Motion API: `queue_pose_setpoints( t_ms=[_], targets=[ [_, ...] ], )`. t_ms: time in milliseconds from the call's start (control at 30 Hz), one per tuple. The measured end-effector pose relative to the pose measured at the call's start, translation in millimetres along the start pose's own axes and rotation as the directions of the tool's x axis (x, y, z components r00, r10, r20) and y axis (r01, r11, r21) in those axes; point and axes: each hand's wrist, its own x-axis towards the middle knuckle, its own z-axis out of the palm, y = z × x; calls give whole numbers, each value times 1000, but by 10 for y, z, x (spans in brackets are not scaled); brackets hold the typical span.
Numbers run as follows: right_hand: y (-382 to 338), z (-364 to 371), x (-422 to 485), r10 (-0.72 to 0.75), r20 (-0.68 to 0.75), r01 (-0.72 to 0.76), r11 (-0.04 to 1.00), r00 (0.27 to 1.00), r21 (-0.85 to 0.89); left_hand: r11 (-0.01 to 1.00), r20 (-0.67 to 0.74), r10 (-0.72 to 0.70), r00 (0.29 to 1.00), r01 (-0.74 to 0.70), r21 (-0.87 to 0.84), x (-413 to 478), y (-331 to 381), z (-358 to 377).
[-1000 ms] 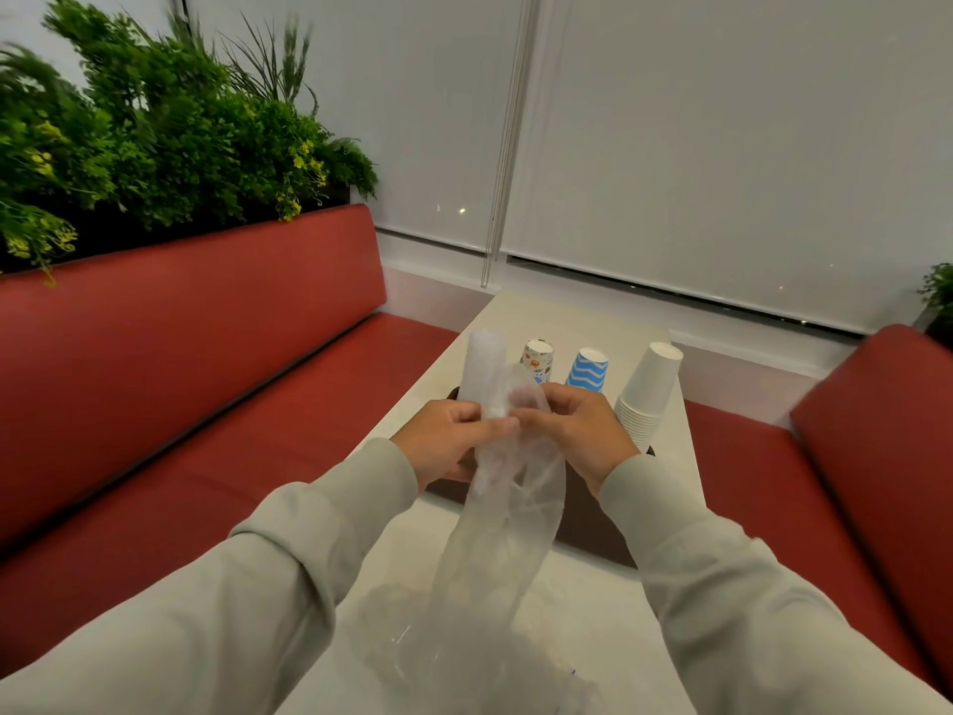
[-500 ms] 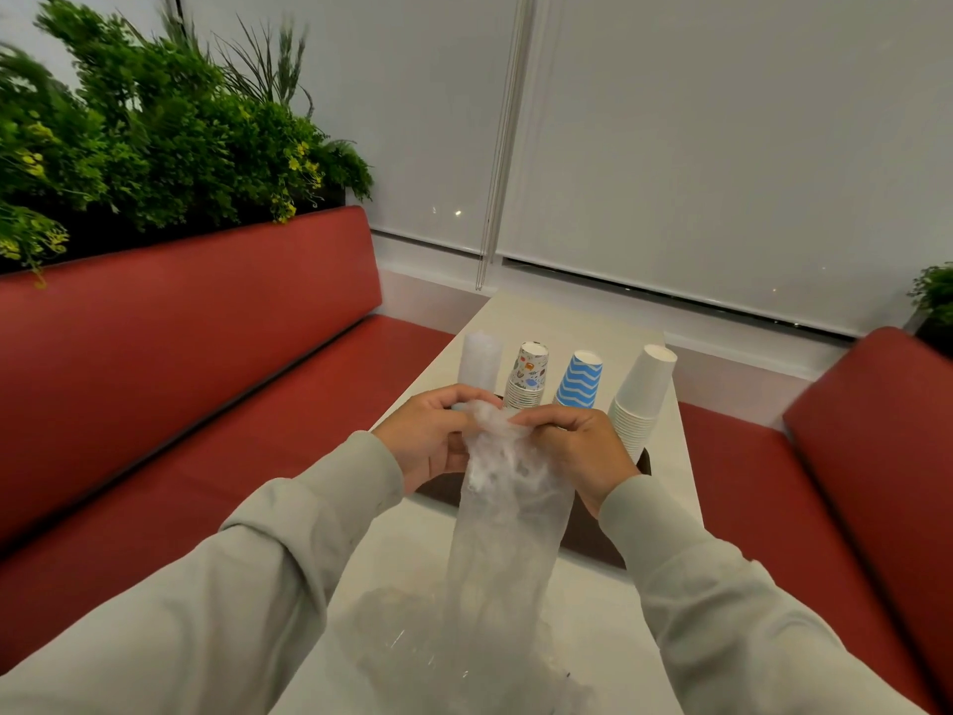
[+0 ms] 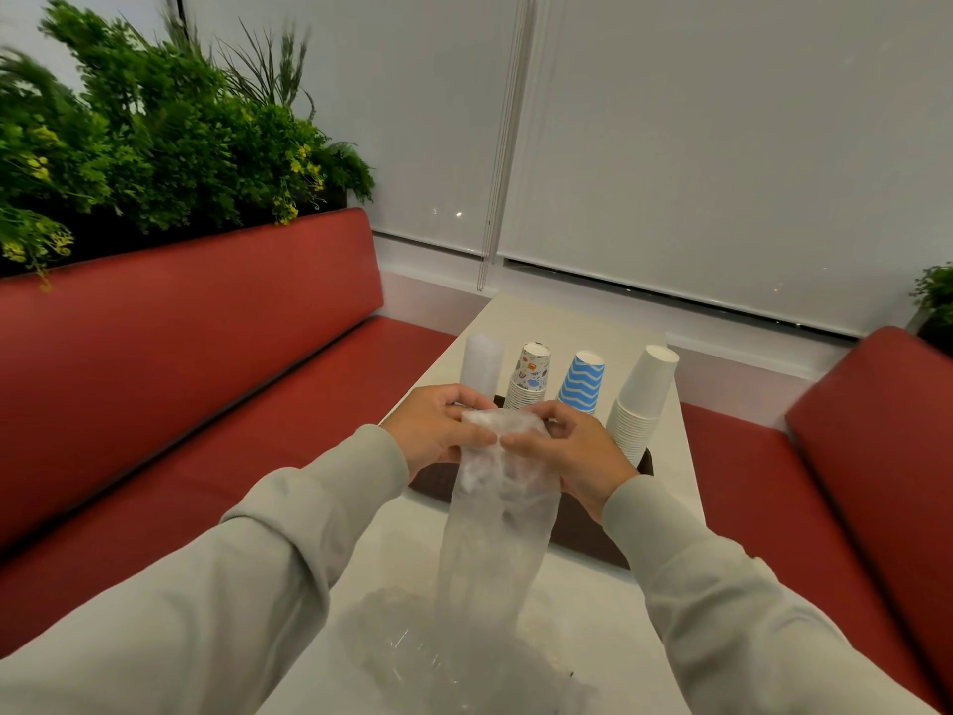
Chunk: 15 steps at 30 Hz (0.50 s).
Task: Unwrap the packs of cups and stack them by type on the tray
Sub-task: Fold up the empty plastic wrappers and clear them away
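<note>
Left hand [image 3: 433, 431], right hand [image 3: 573, 452] on wrapper [image 3: 496, 513] top edge

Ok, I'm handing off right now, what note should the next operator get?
Left grip and right grip both pinch the top of the clear wrapper, which hangs toward the table; cups inside: cannot tell.
On the tray stand four stacks: clear cups, patterned cups, blue wavy cups, white cups.
Crumpled wrap lies nearer.
Left: open this wrapper, stack any cups by type.
</note>
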Motion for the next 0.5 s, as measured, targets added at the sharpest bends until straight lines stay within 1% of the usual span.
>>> queue_pose_setpoints(
  t_ms=[67,133,367,500],
  targets=[
    [13,19,-1,-29,7,29,1000,1000,6,1000,-2,7,1000,-7,2,-3,-2,-1],
    [26,22,6,-49,-17,50,997,999,55,1000,0,4,1000,-4,-18,-21,4,4],
    [-20,72,-10,-72,-58,80,986,996,144,996,64,-64,996,67,-52,-73,1,-13],
    [-33,65,-28,-125,-20,127,972,992,197,997,65,-34,997,38,-71,-48,-5,-23]
  ],
)
